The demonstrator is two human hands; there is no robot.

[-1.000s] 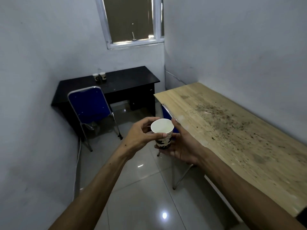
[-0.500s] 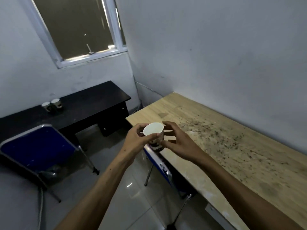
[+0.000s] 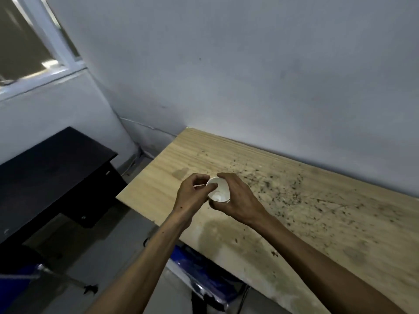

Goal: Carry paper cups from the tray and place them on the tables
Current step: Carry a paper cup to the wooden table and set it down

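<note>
Hands are working together on one small white paper cup (image 3: 218, 191), the only cup in sight, held in the air above the near-left corner of the pale wooden table (image 3: 294, 214). Two tables are showing: this one and a black table (image 3: 52, 168) to its left. The right hand (image 3: 235, 198) is wrapping the cup's side, its grip clamped on it, while the left hand (image 3: 192, 198) is pinching the cup's rim with thumb and fingertips.

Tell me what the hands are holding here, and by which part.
A white paper cup, held over the wooden table. The right hand wraps its side wall and base; the left hand pinches the rim with its fingertips.
</note>
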